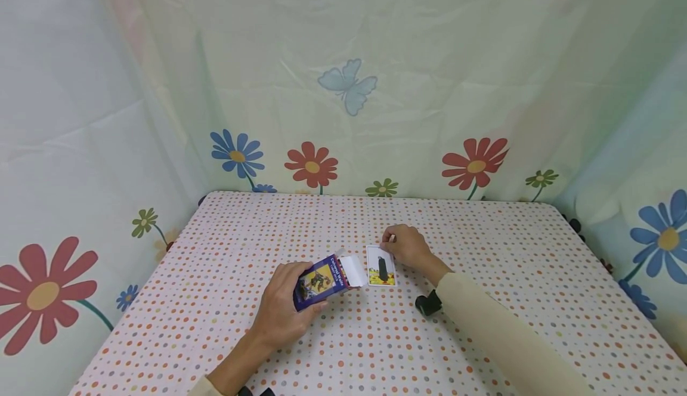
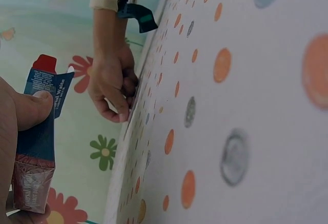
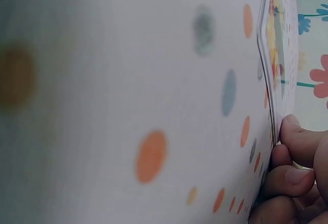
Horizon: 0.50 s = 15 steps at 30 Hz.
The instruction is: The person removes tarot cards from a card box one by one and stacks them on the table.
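My left hand [image 1: 279, 308] grips a purple tarot card box [image 1: 318, 282], labelled Universal Waite, around its sides. The box's white end flap [image 1: 354, 271] stands open toward the right. Just beyond the flap a tarot card [image 1: 382, 269] lies face up on the table, showing a black-cloaked figure over yellow. My right hand [image 1: 410, 247] pinches its upper right corner between thumb and fingers. In the right wrist view the card edges [image 3: 265, 44] look like a few thin layers close together; their number cannot be told. What is inside the box is mostly hidden.
A white tablecloth [image 1: 483, 336] with coloured dots covers the table. Behind it and at both sides hang curtains [image 1: 408, 110] printed with flowers and a butterfly. Dark straps, one with a black piece [image 1: 428, 303], sit by the wrists.
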Available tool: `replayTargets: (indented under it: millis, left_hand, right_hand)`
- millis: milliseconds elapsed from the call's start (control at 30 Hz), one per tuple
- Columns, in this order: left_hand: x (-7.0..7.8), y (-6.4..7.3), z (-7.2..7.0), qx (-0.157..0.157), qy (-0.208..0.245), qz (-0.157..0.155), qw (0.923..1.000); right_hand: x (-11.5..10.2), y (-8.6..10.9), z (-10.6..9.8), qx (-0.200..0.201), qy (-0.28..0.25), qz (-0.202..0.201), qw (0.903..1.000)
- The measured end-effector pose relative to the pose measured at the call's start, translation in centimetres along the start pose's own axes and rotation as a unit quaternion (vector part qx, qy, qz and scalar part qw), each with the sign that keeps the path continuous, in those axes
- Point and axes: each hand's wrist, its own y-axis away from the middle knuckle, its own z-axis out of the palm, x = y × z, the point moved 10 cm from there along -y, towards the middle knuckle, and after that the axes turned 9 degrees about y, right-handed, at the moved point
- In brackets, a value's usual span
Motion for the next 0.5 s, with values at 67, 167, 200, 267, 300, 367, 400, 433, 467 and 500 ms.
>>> replayTargets:
  millis: [67,167,200,267,300,367,400,433,467,500]
  left_hand:
    - [0.01,-0.03,-0.01,0.000,0.001,0.001,1.0000]
    - [0.01,-0.06,-0.04,0.002,0.002,0.002,1.0000]
    - [0.03,-0.06,-0.05,0.002,0.002,0.002,1.0000]
    - [0.02,-0.05,-0.05,0.002,0.002,0.002,1.0000]
    - [0.02,-0.04,-0.05,0.002,0.001,0.002,1.0000]
    - [0.03,-0.02,-0.06,0.002,0.001,0.002,1.0000]
    - [0.06,-0.04,-0.07,0.002,0.001,0.003,1.0000]
    - [0.07,-0.04,-0.06,0.002,0.001,0.004,1.0000]
    - [0.08,-0.04,-0.06,0.002,0.001,0.004,1.0000]
    - [0.07,-0.05,-0.06,0.001,0.002,0.003,1.0000]
  right_hand:
    - [-0.01,0.03,-0.05,0.001,-0.003,-0.002,1.0000]
    - [-0.05,0.09,-0.17,0.002,-0.008,-0.004,1.0000]
    - [-0.03,0.10,-0.21,0.002,-0.010,-0.004,0.9999]
    - [0.01,0.14,-0.25,0.003,-0.012,-0.004,0.9999]
    - [0.03,0.17,-0.25,0.002,-0.013,-0.003,0.9999]
    - [0.12,0.18,-0.21,0.001,-0.017,-0.001,0.9999]
    - [0.18,0.17,-0.20,0.000,-0.018,0.000,0.9998]
    - [0.26,0.14,-0.17,-0.001,-0.020,0.001,0.9998]
    - [0.36,0.10,-0.14,-0.001,-0.023,0.003,0.9997]
    - [0.51,0.04,-0.09,-0.001,-0.026,0.005,0.9996]
